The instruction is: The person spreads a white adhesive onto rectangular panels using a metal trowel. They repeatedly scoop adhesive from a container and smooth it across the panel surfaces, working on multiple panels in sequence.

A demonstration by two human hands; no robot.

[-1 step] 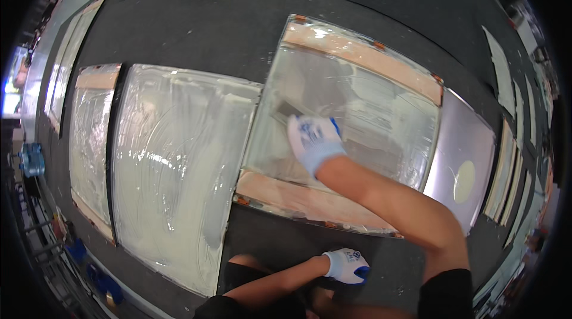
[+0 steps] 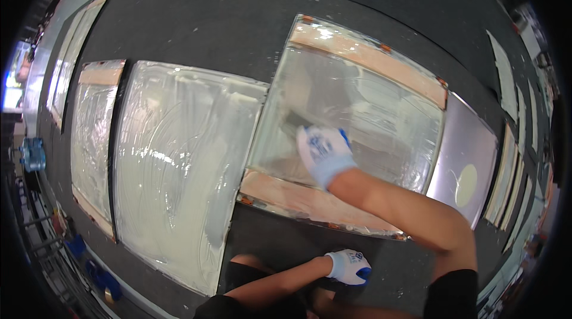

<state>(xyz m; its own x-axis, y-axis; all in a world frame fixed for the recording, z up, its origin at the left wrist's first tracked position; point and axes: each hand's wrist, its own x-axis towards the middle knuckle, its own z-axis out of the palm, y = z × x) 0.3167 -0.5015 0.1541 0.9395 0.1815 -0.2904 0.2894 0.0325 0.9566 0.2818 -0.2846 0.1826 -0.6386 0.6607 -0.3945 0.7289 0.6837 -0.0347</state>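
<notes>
My right hand (image 2: 325, 151), in a white glove with a blue palm side, is closed around a flat scraper (image 2: 296, 119) blurred by motion. Its blade is at the left part of a framed panel (image 2: 381, 110), which is coated with a thin, wet, milky layer. Peach-coloured strips run along the panel's far and near edges, with small orange bits at the rim. Close to my lap, my left hand (image 2: 348, 266) in a matching glove is curled. Nothing shows in it, though its fingers are partly hidden.
Left of the framed panel lies a large panel (image 2: 179, 170) smeared with cream paste, then a narrower panel (image 2: 92, 140) with peach ends. To the right is a smooth silvery sheet (image 2: 465, 146) bearing a pale oval patch (image 2: 466, 185). Long strips (image 2: 505, 176) lie farther right on the dark surface (image 2: 196, 27).
My right hand and the scraper have moved slightly toward me and to the right over the panel. The whole view has shifted a little. My left hand has stayed in place.
</notes>
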